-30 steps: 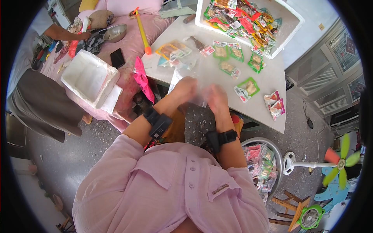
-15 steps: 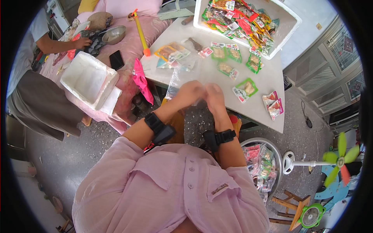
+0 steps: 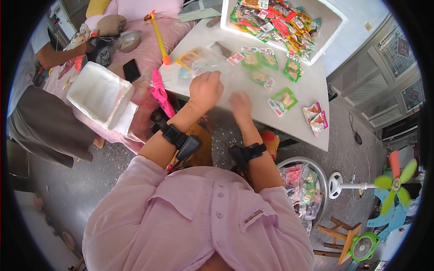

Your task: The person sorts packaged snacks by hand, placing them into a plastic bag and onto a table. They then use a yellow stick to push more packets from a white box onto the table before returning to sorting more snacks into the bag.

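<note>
Above the table's near edge, my left hand (image 3: 206,91) is closed on a clear plastic bag (image 3: 209,63), which is spread out and blurred beyond the fingers. My right hand (image 3: 240,106) is a short way to the right, slightly smeared, its fingers curled in; what they hold, if anything, is hidden. Beyond the hands lie several small food packets, among them a green-edged packet (image 3: 284,100) nearest my right hand. An orange-yellow packet (image 3: 187,58) shows partly behind the plastic bag. Two pink-and-white packets (image 3: 315,119) lie toward the right corner.
A white foam box (image 3: 337,22) full of colourful packets stands on the far side of the table (image 3: 298,131). Below right, a metal basin (image 3: 323,180) holds more packets. At left, a person's arm (image 3: 58,56) reaches over the pink bed, near an open foam box (image 3: 97,95).
My hands have moved apart: the left up and leftward, the right slightly down. The plastic bag, which hung below the table's edge, now spreads above it. The co-worker's hand has shifted.
</note>
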`<state>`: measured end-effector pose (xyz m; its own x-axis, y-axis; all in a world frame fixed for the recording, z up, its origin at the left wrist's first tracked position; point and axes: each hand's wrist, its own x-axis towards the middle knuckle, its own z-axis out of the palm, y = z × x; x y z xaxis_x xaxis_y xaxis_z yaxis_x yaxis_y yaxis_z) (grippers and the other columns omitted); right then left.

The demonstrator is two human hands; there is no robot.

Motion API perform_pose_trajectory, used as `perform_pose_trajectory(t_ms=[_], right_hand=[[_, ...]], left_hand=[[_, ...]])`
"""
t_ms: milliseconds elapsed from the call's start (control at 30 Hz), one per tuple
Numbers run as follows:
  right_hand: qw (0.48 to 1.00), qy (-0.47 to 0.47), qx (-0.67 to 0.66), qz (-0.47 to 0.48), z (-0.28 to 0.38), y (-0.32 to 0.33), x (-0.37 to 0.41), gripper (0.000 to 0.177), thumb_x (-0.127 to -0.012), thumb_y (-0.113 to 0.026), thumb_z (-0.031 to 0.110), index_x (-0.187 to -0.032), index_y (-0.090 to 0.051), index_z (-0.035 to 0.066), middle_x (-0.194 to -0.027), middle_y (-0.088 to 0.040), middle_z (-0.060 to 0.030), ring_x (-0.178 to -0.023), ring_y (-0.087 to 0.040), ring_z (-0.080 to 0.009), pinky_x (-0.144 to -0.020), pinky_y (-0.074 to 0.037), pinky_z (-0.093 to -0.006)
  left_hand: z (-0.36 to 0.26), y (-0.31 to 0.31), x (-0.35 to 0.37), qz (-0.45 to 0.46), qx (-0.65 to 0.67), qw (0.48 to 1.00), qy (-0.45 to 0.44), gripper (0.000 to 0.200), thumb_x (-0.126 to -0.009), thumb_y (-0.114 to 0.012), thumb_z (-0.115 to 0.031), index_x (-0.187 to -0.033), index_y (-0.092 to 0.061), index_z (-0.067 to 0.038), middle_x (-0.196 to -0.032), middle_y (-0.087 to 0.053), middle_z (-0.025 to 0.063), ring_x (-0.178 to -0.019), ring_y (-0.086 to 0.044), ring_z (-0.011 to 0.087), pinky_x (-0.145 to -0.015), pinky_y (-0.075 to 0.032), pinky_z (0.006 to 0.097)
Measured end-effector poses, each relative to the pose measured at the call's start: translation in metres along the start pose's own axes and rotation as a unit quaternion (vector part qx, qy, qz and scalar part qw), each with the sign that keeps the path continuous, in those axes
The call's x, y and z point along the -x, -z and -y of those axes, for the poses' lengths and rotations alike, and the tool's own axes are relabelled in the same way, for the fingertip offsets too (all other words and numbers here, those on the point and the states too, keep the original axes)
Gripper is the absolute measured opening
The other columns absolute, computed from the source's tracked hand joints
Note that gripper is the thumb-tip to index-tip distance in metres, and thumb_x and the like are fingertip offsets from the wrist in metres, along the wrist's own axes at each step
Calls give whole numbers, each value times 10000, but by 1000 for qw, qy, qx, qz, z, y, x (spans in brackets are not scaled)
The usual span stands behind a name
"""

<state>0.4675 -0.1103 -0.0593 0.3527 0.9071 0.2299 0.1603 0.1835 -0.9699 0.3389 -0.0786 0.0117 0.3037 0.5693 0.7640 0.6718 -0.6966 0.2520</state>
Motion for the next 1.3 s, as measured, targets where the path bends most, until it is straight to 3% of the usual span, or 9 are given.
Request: perform_pose_trajectory(t_ms=[400, 467, 567, 667, 867, 1067, 1133, 1167, 1300], right_hand=[[961, 73, 267, 24, 1, 59, -12, 209, -734, -481, 193, -795, -518, -3, -797, -531, -193, -783, -500, -336, -694, -389, -376], [918, 169, 355, -48, -17, 91, -22, 323, -703, -532, 269, -896, -509, 11, -917, -514, -189, -864, -486, -322, -724, -392, -383], [780, 137, 607, -64, -3, 123, -22, 461, -651, -584, 334, -974, -480, 22, -1044, -457, -179, -955, -445, -317, -754, -387, -405], [797, 19, 603, -20, -9, 139, -21, 511, -616, -608, 336, -999, -466, 30, -1110, -404, -174, -1007, -410, -318, -748, -390, -432], [770, 126, 626, 18, -44, 157, -30, 288, -694, -516, 189, -928, -483, 24, -1029, -458, -177, -903, -466, -331, -684, -423, -435], [879, 90, 466, -41, -12, 173, -24, 165, -773, -409, 91, -914, -467, 28, -868, -536, -135, -720, -542, -300, -633, -471, -388], [986, -56, 110, -110, 19, 163, -12, 186, -799, -383, 102, -965, -437, 37, -898, -528, -121, -761, -550, -282, -622, -483, -382], [978, -128, -79, -141, 31, 158, -4, 196, -813, -371, 107, -990, -422, 42, -914, -524, -115, -782, -554, -273, -617, -490, -379], [936, -211, -263, -102, 49, 148, 24, 252, -824, -355, 113, -1066, -361, 43, -983, -489, -132, -830, -544, -293, -630, -487, -438]], left_hand=[[-4, -76, 48, 220, 81, 968, 87, 98, -701, -447, -129, -673, -439, -35, -647, -494, 157, -647, -497, 345, -579, -399, 423], [-7, -77, 48, 233, 88, 964, 93, 107, -709, -442, -136, -679, -441, -34, -670, -499, 163, -666, -494, 347, -591, -397, 424], [-8, -81, 45, 250, 87, 958, 111, 121, -720, -431, -151, -690, -452, -35, -697, -504, 164, -688, -493, 340, -607, -395, 420], [-9, -85, 44, 265, 87, 952, 126, 140, -729, -417, -166, -705, -464, -36, -707, -504, 162, -703, -492, 335, -626, -394, 419], [-13, -80, 41, 286, 85, 945, 137, 158, -736, -401, -171, -733, -482, -34, -742, -505, 167, -746, -494, 334, -661, -397, 412], [-20, -79, 41, 293, 92, 938, 163, 171, -741, -389, -177, -746, -486, -36, -775, -505, 164, -767, -493, 331, -674, -400, 408], [-23, -77, 38, 301, 98, 934, 163, 173, -743, -387, -179, -749, -485, -38, -775, -505, 163, -767, -492, 330, -673, -400, 408], [-25, -78, 39, 301, 103, 934, 161, 174, -744, -386, -180, -748, -484, -36, -774, -505, 165, -767, -491, 330, -673, -399, 409], [-32, -86, 42, 304, 129, 931, 155, 181, -749, -382, -179, -745, -478, -26, -767, -502, 173, -765, -485, 333, -673, -395, 412]])
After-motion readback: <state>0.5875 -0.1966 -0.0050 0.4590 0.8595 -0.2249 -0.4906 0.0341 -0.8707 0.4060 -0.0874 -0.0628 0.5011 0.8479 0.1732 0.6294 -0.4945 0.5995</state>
